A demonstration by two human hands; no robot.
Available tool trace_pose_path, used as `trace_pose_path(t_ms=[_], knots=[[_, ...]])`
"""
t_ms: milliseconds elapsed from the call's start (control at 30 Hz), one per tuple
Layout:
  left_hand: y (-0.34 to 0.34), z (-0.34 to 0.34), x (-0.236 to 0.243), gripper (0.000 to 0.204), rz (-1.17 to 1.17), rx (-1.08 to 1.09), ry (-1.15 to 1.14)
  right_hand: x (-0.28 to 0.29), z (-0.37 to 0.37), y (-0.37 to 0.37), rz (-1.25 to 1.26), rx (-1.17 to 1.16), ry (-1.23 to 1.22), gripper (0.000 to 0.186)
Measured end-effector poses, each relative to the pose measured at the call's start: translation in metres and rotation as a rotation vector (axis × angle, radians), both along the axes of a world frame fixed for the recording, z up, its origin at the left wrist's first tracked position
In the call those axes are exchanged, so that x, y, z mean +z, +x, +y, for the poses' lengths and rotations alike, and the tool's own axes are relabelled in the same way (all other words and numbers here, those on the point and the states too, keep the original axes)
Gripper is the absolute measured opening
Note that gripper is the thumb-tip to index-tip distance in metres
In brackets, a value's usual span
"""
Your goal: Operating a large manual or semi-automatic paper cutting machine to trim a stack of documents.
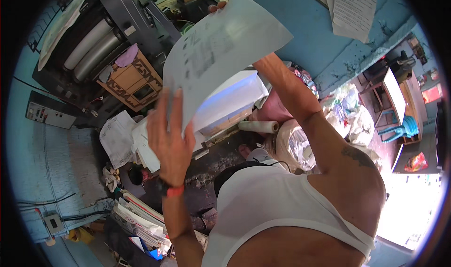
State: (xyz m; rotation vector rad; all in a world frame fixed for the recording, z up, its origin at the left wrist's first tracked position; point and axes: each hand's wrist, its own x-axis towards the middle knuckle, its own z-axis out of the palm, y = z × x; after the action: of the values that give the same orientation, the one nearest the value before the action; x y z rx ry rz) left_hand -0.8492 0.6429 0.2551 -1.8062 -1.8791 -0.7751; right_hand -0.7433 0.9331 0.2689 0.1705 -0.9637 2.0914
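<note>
A large translucent white sheet of paper (221,41) with faint grey print hangs curved in front of me. My right hand (217,6) grips its far edge; only the fingertips show, and the sheet hides the rest of that hand and part of the forearm. At the sheet's near left corner is my left hand (171,135), a red and black band on its wrist. Its fingers are stretched upward, slightly blurred, against or just in front of the paper. Under the sheet lies a stack of white paper (235,100) on a machine.
A dark machine with metal rollers (94,48) and a cardboard piece (134,81) stand at the far left. Stuffed bags (350,114) and a paper roll (258,127) sit to the right. Piled papers (141,222) lie at the near left. A blue wall (305,22) rises beyond.
</note>
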Motion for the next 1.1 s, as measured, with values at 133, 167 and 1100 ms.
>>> trace_pose_path(t_ms=[133,167,1100], knots=[[-0.005,0.093,-0.04,0.078,0.069,0.046,0.009,-0.013,0.054,0.041,-0.336,-0.214,0.114,0.054],[-0.006,0.116,-0.053,0.069,0.165,0.115,-0.005,-0.022,0.07,0.053,-0.433,-0.259,0.038,0.056],[-0.007,0.171,-0.229,0.034,-0.061,0.259,-0.483,-0.268,0.197,0.112,-1.165,-0.429,0.507,0.039]])
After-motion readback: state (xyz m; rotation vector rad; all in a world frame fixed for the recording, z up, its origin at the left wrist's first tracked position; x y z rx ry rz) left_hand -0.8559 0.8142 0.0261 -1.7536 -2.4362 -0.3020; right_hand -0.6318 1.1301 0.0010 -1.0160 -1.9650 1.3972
